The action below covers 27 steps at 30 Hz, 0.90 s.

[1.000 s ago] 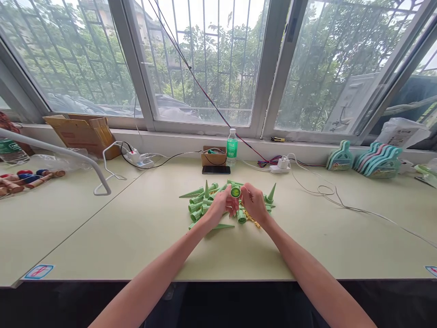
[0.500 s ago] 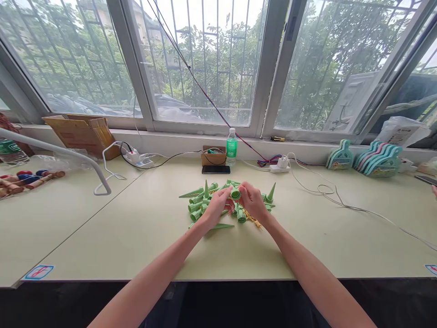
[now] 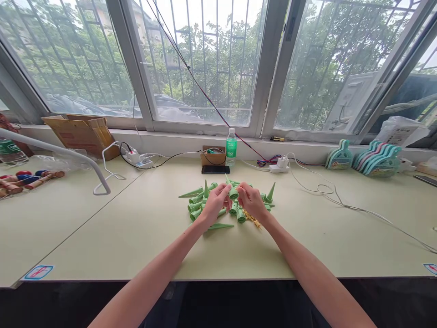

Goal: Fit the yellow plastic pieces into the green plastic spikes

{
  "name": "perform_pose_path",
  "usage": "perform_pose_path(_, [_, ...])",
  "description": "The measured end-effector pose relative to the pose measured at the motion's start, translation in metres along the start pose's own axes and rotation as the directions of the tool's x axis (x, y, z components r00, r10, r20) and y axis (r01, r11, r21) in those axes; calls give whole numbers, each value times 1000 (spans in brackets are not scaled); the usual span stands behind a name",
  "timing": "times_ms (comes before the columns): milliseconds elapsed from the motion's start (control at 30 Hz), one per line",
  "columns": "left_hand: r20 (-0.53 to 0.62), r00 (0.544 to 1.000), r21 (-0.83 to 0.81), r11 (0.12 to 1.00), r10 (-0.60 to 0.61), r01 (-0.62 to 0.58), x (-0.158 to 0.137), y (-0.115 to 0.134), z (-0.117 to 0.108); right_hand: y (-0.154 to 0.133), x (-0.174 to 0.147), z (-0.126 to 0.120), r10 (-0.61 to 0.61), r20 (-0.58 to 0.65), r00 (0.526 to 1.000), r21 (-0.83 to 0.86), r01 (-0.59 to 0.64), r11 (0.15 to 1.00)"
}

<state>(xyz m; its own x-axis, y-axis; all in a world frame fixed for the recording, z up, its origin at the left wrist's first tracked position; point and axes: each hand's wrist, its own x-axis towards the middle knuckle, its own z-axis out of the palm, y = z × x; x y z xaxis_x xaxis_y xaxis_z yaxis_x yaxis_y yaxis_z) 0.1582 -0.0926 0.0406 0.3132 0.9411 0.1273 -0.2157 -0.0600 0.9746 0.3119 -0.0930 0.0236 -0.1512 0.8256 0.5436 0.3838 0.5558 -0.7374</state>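
Observation:
My left hand (image 3: 217, 199) is closed around a green plastic plant watering spike (image 3: 233, 194), its pointed tip up and away and its wide end down towards me. Right beside the spike, my right hand (image 3: 251, 199) has its fingers pinched together. What they hold, if anything, is hidden. Several more green spikes lie heaped around and under my hands, among them an upright spike (image 3: 269, 193) on the right and a lying spike (image 3: 221, 226) in front. Small yellow plastic pieces (image 3: 251, 219) lie below my right hand.
Behind the heap are a black phone (image 3: 215, 169), a small cardboard box (image 3: 213, 157) and a water bottle (image 3: 231, 148). A power strip (image 3: 279, 168) trails a white cable rightwards. Teal paddle-shaped pieces (image 3: 378, 158) stand far right. A white metal tube (image 3: 68, 148) reaches in from the left.
The spike in my left hand has turned: its open end faced me before, and now its tip points up. At the right edge, another person's fingers have gone out of view.

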Motion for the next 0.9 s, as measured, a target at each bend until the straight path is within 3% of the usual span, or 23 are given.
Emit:
perform_pose_path(567, [83, 982, 166, 969, 172, -184, -4, -1, 3, 8, 1, 2, 65, -13, 998, 69, -63, 996])
perform_pose_path(900, [97, 976, 249, 945, 194, -213, -6, -1, 4, 8, 1, 1, 31, -33, 999, -34, -32, 999])
